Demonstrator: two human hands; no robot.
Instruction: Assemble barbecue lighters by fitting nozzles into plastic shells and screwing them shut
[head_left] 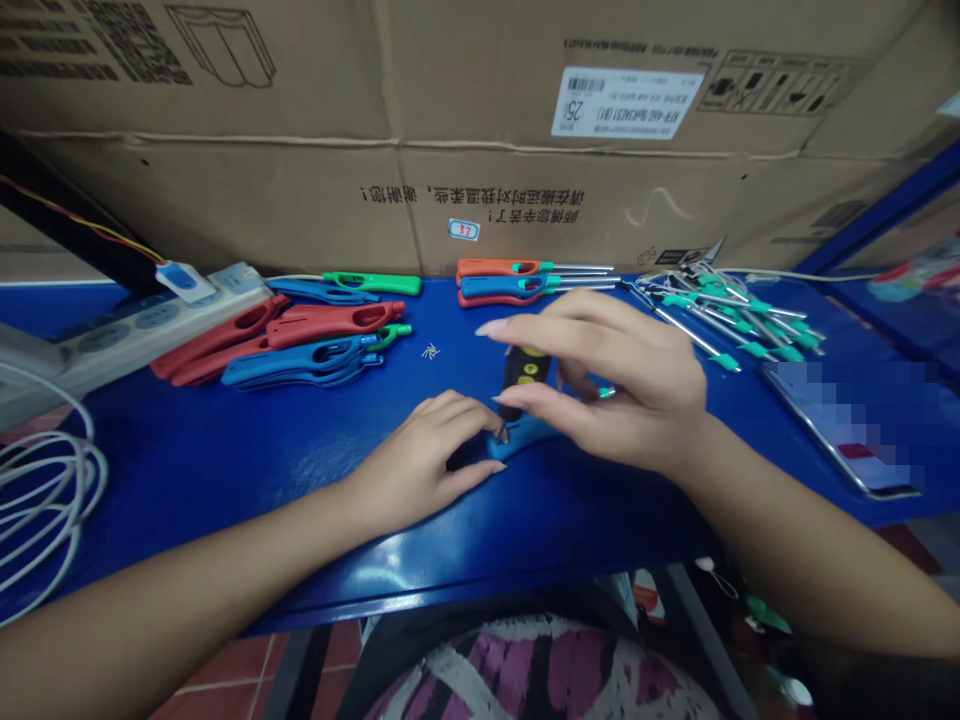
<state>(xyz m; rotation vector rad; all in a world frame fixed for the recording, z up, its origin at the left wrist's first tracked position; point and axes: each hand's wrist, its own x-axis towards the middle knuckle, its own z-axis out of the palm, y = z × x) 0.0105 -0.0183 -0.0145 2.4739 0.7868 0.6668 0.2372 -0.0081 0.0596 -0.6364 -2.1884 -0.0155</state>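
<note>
Screwdriver [529, 370] in grasp, the right hand [630, 385] pinches its black body between thumb and fingers above one blue lighter handle [529, 438], which lies on the table [225, 465] with its left end held by the thumb and fingertips of the left hand [442, 450]. Whether the bit touches the plastic cannot be told. The handle looks light, stiff and a little slick, apt to skid if pressed off-centre; its side edges seem the best hold, clear of the bit. Beyond the fingers lie three rodded lighters [495, 287]: one orange, one blue, one red. Just past the left fingertips sits one heap of tiny screws [430, 351], too fine to count. Farther left are at least three red handles [337, 322], several stacked blue handles [300, 362] and two green handles [382, 284], one mostly hidden. Right of the right fingers rest one phone [836, 435] and one uncountable tangle of rods [742, 312].
</note>
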